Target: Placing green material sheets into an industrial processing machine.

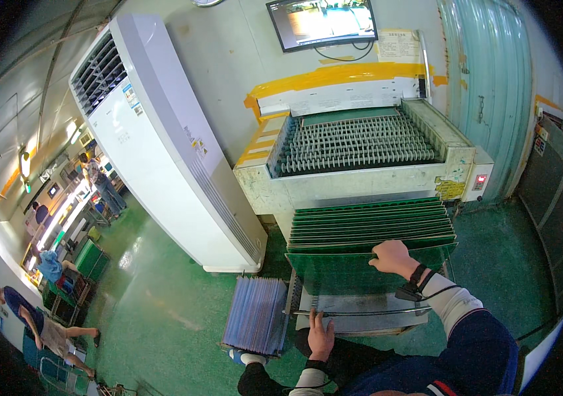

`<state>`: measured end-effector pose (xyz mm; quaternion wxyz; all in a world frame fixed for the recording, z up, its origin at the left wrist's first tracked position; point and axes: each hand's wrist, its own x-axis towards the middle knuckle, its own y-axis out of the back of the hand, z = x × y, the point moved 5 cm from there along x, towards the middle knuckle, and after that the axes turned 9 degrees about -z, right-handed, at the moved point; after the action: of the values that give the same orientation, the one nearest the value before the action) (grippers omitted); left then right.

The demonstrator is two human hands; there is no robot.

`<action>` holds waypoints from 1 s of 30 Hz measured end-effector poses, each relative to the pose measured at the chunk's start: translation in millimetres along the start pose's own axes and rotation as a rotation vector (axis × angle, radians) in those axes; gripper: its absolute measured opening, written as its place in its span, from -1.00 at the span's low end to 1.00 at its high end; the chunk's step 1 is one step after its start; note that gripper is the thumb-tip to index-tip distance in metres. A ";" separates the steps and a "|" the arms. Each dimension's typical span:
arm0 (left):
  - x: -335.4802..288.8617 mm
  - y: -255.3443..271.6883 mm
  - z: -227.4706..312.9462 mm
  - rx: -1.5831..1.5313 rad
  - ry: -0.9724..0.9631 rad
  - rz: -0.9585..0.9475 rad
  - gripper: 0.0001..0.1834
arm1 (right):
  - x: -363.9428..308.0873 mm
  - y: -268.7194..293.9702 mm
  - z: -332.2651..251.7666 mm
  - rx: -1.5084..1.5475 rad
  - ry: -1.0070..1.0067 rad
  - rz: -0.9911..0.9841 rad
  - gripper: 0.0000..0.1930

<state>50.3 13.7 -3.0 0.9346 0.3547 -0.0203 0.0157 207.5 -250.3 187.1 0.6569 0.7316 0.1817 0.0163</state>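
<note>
A row of thin green boards [374, 221] stands on edge in a rack in front of me. My right hand [393, 259] has its fingers bent over the top edge of the nearest green board [334, 272], pinching it; this board leans toward me, a little apart from the row. Lower down, my left hand [321, 338] rests with fingers stretched out at the metal bar [354, 313] across the rack's near side. Beside the rack on the left, a second rack of upright bluish-purple sheets [255, 315] stands low near my foot.
Behind the boards is a conveyor machine [360, 142] with rows of rollers and a lit control box [479, 181]. A tall white air conditioner [162, 138] stands to its left. A monitor [321, 25] hangs above. Several people are at the far left, one walking [40, 323].
</note>
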 end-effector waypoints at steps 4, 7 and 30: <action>0.1 0.3 0.0 0.004 -0.009 -0.005 -0.46 | -1.2 1.5 -0.1 0.008 -0.004 0.003 -0.56; 0.6 0.7 1.5 0.003 0.021 -0.029 -0.46 | -1.8 1.8 0.6 0.013 -0.006 0.012 -0.56; 1.6 -2.9 -5.0 0.005 0.000 -0.003 -0.47 | 1.4 -2.4 2.6 0.025 0.015 0.071 -0.62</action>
<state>52.2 14.9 -8.5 0.9337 0.3572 -0.0197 0.0145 208.9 -252.1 184.1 0.6455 0.7454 0.1609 0.0428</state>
